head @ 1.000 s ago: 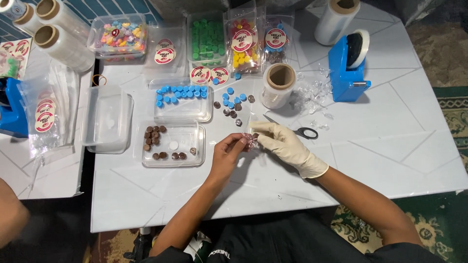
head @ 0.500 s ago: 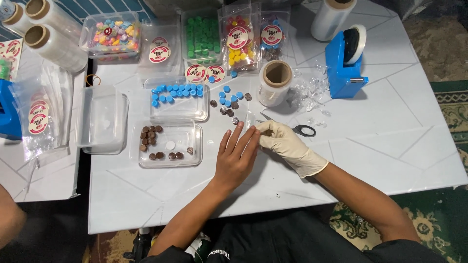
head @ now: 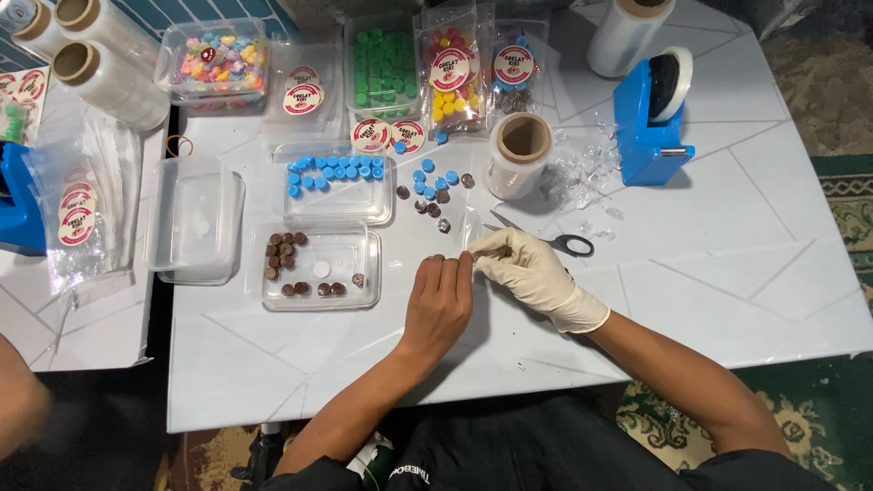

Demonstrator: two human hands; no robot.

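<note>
White desk (head: 727, 273) with faint angular lines fills the view; a patterned green rug (head: 841, 209) shows at its right edge and a second white surface (head: 55, 327) sits to the left across a dark gap. At the desk's middle, the bare left hand (head: 438, 305) lies flat, fingers released, tips beside the gloved right hand (head: 532, 273), whose fingers pinch a small brown piece (head: 479, 255). Scissors (head: 559, 242) lie just behind. A clear tray (head: 318, 268) of brown pieces sits left; a blue tape dispenser (head: 650, 127) stands far right.
</note>
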